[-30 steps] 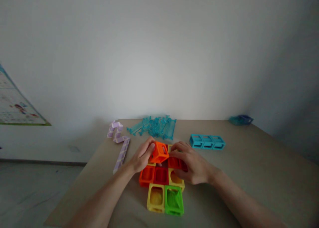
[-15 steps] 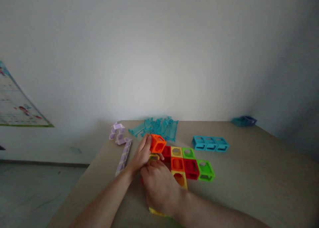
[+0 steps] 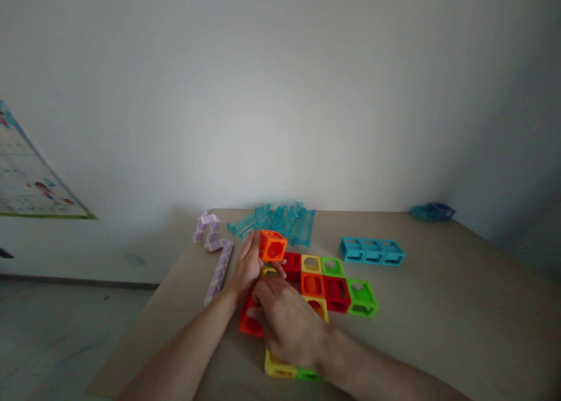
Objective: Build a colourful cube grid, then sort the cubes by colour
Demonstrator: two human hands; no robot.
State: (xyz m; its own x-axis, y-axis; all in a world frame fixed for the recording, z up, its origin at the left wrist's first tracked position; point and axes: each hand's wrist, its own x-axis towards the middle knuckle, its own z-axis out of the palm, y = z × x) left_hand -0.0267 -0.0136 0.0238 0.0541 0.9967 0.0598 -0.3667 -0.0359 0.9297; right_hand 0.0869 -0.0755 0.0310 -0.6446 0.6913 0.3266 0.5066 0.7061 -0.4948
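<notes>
My left hand (image 3: 249,266) is closed on an orange cube frame (image 3: 274,246), which is raised at the left end of a group of joined cubes. A yellow piece (image 3: 268,270) shows just below it, between my two hands. My right hand (image 3: 287,316) has curled fingers at that yellow piece and a red cube (image 3: 251,321); what its fingertips grip is hidden. Right of my hands lie joined red, yellow, orange and green cubes (image 3: 335,293). Under my right wrist a yellow cube (image 3: 280,366) and part of a green one show.
Behind my hands is a pile of clear teal pieces (image 3: 284,221). A purple and white folding snake toy (image 3: 219,272) lies left. Three joined blue cubes (image 3: 372,251) rest right, with dark blue and teal items (image 3: 433,212) at the far corner. A wall stands behind.
The orange cube has turned and shifted slightly left with my left hand. My right hand has moved a little, and more of the red cube and the yellow and green cubes below now shows.
</notes>
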